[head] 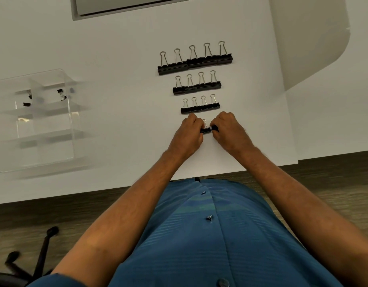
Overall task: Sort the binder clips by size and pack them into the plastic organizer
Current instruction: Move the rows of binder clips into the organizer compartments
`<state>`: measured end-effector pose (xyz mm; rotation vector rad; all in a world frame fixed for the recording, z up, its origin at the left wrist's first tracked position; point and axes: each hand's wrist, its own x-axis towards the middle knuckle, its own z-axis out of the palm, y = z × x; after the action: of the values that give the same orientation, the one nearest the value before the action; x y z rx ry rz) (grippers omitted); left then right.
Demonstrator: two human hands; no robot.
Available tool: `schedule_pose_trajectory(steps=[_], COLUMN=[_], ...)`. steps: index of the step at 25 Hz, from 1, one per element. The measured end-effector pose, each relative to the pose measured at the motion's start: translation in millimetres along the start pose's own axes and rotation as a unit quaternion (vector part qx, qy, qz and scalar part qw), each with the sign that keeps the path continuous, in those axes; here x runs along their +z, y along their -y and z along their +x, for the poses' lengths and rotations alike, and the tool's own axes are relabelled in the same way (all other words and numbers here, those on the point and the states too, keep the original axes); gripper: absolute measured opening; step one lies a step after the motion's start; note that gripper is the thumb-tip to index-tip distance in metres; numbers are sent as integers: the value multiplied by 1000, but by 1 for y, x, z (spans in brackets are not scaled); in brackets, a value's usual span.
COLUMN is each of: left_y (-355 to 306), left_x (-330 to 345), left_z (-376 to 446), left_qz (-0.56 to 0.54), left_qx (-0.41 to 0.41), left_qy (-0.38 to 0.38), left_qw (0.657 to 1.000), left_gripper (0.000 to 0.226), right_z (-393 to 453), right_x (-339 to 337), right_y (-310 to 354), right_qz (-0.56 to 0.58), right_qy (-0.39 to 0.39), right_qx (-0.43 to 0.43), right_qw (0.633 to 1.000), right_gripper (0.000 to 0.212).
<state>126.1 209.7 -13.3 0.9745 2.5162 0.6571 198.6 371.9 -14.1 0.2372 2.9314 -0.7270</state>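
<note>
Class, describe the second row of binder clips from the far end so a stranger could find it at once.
On the white table, four rows of black binder clips run toward the person. The second row of binder clips lies just nearer than the longest row. It has four clips, not five, bigger than those in the four-clip row below.

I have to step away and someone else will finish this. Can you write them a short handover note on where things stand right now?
Left hand and right hand each pinch small clips at the near end of the table, forming a fourth row.

Sorted on the table, far to near: five large clips, four medium clips, four smaller clips.

Organizer sits to the left; a few tiny clips lie in its far compartments, the others look empty.

Done: most of the sorting. Left: finish the nearest row, then pack each row into the organizer.
</note>
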Motion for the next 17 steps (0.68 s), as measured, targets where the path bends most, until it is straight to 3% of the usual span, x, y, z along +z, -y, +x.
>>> schedule_pose_trajectory(steps=[7,17], left_y=[7,18], left_x=[3,-5], left_z=[3,-6], left_qz=[22,-8], left_qx=[-12,-40], left_qy=[-1,-8], left_qw=[1000,999], left_gripper=[15,15], right_z=[3,1], right_x=[-13,8], right_y=[10,17], right_qz=[62,-19], right_qy=[-2,22], right_qx=[-8,-37], right_qw=[998,999], right_gripper=[17,19])
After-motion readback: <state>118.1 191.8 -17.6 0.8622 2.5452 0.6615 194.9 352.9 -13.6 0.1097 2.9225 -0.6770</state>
